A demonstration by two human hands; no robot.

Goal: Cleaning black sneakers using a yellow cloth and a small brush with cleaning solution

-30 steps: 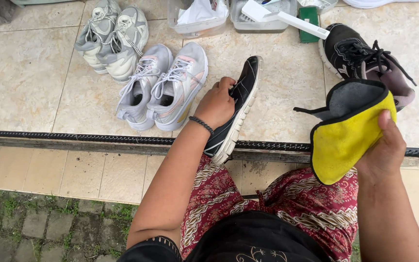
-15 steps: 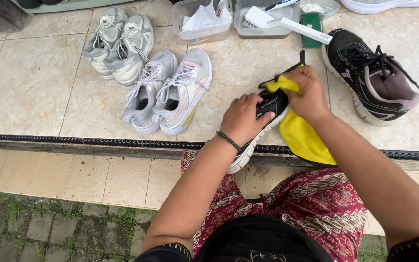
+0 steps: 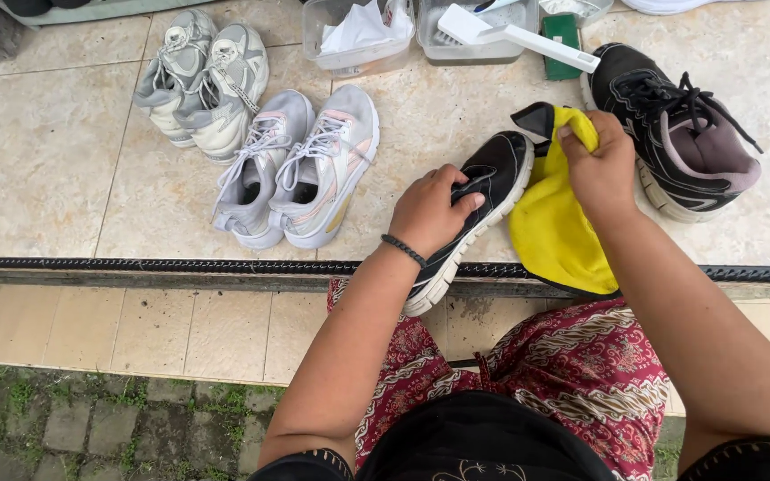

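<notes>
Left hand (image 3: 430, 209) clamped over black shoe (image 3: 483, 191), sole sideways, on tiled floor (image 3: 55, 151). Right hand (image 3: 601, 165) bunching yellow cloth (image 3: 554, 232) against shoe's toe. Second black shoe (image 3: 683, 134) just right; grey pairs left.

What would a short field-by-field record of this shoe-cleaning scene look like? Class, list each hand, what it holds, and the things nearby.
left hand: grips the black shoe, which is tilted on its side
right hand: clutches the yellow cloth beside the shoe
other black shoe: upright on the tiles, to the right
grey shoe pairs: two pairs, to the left
plastic tubs: at the far edge, a white brush over one
floor: beige tiles
</notes>
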